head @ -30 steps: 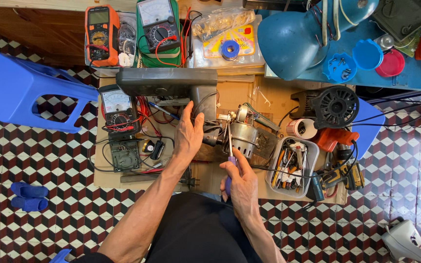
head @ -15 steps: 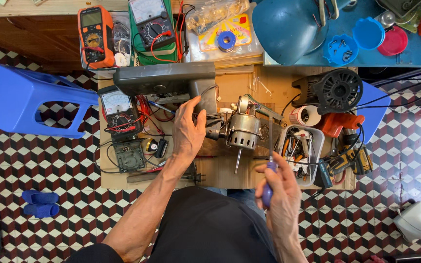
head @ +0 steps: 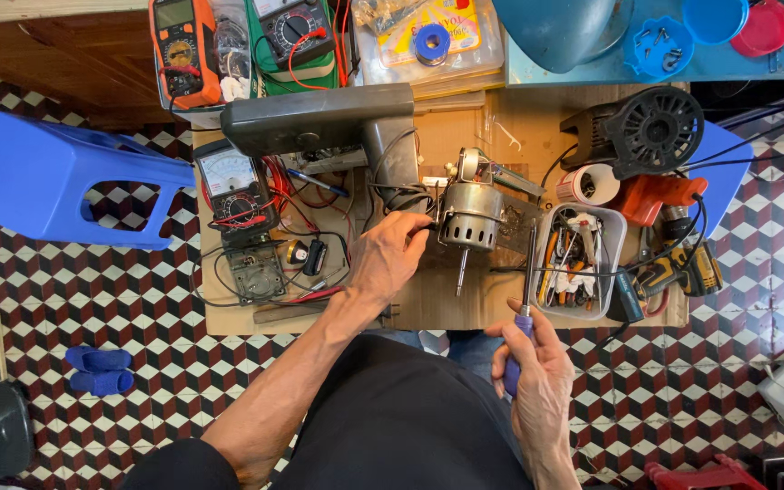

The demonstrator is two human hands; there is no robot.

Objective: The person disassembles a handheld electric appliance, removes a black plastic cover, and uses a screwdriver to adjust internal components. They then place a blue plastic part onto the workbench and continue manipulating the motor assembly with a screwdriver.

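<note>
We counted one motor (head: pixel 470 216) at the worktop's (head: pixel 501 118) centre and three meters at eleven o'clock. Our left hand (head: pixel 390 259) touched the motor, fingers loosely curled; our right hand (head: pixel 537 372) gripped one screwdriver (head: pixel 524 304).

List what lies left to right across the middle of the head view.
Blue plastic stool → analog meter → left hand → small motor → screwdriver → clear tray of tools → yellow drill.

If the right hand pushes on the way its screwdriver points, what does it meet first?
Probably the metal motor. The right hand holds a blue-handled screwdriver whose shaft points up the picture, its tip close by the motor's right side and the plastic tray; depth is unclear.
</note>
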